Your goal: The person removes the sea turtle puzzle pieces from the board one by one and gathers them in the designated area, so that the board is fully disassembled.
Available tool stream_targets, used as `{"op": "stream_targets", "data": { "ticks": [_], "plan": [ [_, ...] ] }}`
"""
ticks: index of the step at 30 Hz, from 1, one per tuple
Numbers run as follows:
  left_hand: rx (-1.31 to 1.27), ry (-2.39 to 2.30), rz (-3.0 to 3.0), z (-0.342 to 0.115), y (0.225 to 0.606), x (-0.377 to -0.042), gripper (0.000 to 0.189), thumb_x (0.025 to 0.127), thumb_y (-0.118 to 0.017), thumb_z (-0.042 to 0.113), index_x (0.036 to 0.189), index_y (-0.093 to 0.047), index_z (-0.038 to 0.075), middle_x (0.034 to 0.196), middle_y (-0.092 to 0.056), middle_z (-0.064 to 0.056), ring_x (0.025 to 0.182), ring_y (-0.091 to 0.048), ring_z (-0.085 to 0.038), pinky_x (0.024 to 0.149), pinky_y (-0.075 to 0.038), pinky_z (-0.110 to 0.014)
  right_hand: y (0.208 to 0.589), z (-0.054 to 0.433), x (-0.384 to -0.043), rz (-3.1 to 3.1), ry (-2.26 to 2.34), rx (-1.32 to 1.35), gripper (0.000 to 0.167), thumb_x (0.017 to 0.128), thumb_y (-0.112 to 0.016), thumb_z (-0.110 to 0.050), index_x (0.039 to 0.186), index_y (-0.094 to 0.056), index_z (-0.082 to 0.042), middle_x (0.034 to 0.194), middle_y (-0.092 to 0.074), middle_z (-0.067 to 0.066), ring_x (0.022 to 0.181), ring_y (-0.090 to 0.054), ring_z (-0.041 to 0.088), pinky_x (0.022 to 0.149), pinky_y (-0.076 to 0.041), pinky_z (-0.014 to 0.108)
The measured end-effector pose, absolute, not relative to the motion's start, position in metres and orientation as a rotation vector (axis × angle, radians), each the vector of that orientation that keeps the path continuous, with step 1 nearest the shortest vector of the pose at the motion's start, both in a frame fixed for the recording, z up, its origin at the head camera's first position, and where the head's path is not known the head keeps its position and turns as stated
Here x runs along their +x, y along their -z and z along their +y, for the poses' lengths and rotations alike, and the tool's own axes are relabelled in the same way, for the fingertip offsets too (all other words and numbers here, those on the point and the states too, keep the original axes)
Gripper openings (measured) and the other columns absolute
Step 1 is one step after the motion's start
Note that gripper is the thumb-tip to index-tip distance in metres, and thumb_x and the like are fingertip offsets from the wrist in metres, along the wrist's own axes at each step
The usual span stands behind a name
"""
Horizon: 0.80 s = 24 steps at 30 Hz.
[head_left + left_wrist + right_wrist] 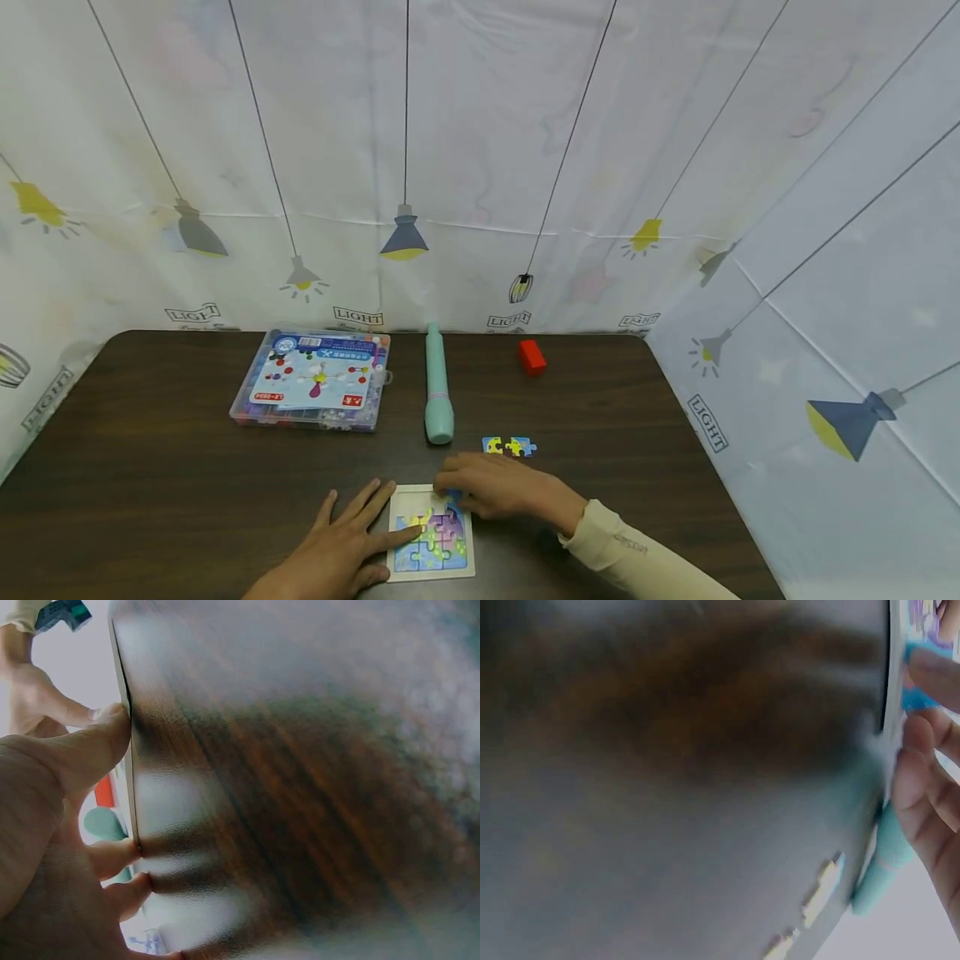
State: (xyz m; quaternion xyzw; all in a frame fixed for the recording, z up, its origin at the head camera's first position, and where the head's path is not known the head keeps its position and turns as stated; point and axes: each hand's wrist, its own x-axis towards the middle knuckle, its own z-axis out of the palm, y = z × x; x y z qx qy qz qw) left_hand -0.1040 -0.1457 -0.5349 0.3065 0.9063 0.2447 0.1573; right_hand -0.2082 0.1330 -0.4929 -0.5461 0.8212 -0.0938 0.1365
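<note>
On the near edge of the dark table point(150, 467), the left hand point(341, 546) lies flat with fingers spread, pressing the left border of the puzzle tray point(433, 531). The right hand point(495, 486) curls over the tray's upper right corner, its fingertips pinching a blue puzzle piece point(454, 497) there. Two joined loose pieces point(509, 447) lie just beyond that hand, near a teal pen-shaped tool point(437, 385). A plastic case point(311, 379) and red block point(532, 356) sit farther back.

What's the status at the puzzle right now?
Left hand flat, steadying the puzzle board. Right hand pinching a blue piece at the board's top edge. Two loose pieces wait nearby; nothing blocking.
</note>
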Motion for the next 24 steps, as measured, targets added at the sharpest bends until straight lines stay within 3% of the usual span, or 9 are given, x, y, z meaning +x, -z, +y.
{"op": "stream_targets", "data": {
  "ticks": [5, 10, 14, 19, 24],
  "plan": [
    [0.832, -0.674, 2.58, -0.143, 0.534, -0.105, 0.058, 0.096, -0.068, 0.041, 0.151, -0.047, 0.047, 0.168, -0.02, -0.019, 0.153, -0.015, -0.046, 0.103, -0.008, -0.087, 0.494, 0.137, -0.202, 2.385, 0.549, -1.464, 0.014, 0.097, -0.07, -0.01, 0.11, -0.07, -0.016, 0.104, -0.065, -0.008, 0.096, -0.055, 0.002, 0.084, -0.049, 0.019],
    [0.812, -0.645, 2.576, -0.142, 0.531, -0.105, 0.058, 0.096, -0.069, 0.042, 0.15, -0.049, 0.046, 0.168, -0.02, -0.018, 0.153, -0.015, -0.045, 0.103, -0.008, -0.087, 0.484, 0.151, -0.201, 2.37, 0.917, -1.186, 0.007, 0.099, -0.066, -0.009, 0.106, -0.064, -0.011, 0.097, -0.062, -0.005, 0.086, -0.057, 0.004, 0.073, -0.053, 0.021],
    [0.805, -0.641, 2.58, -0.14, 0.529, -0.105, 0.057, 0.096, -0.069, 0.042, 0.15, -0.049, 0.046, 0.168, -0.02, -0.018, 0.153, -0.015, -0.045, 0.104, -0.008, -0.087, 0.471, 0.182, -0.214, 2.409, 1.1, -0.988, 0.007, 0.098, -0.066, -0.002, 0.101, -0.062, -0.007, 0.095, -0.063, 0.002, 0.083, -0.065, 0.016, 0.062, -0.059, 0.026],
    [0.802, -0.659, 2.571, -0.141, 0.531, -0.104, 0.057, 0.096, -0.069, 0.041, 0.15, -0.049, 0.046, 0.168, -0.019, -0.018, 0.153, -0.014, -0.046, 0.104, -0.006, -0.086, 0.47, 0.235, -0.245, 2.547, 1.005, -0.876, 0.008, 0.096, -0.067, 0.001, 0.103, -0.068, -0.003, 0.091, -0.065, 0.003, 0.075, -0.061, 0.016, 0.06, -0.054, 0.026],
    [0.81, -0.657, 2.577, -0.142, 0.533, -0.104, 0.058, 0.095, -0.069, 0.041, 0.15, -0.049, 0.046, 0.168, -0.019, -0.018, 0.153, -0.015, -0.046, 0.103, -0.006, -0.087, 0.485, 0.265, -0.266, 2.539, 0.888, -0.84, 0.009, 0.093, -0.069, 0.005, 0.092, -0.065, -0.003, 0.084, -0.063, 0.004, 0.074, -0.063, 0.015, 0.062, -0.05, 0.027]
  ]
}}
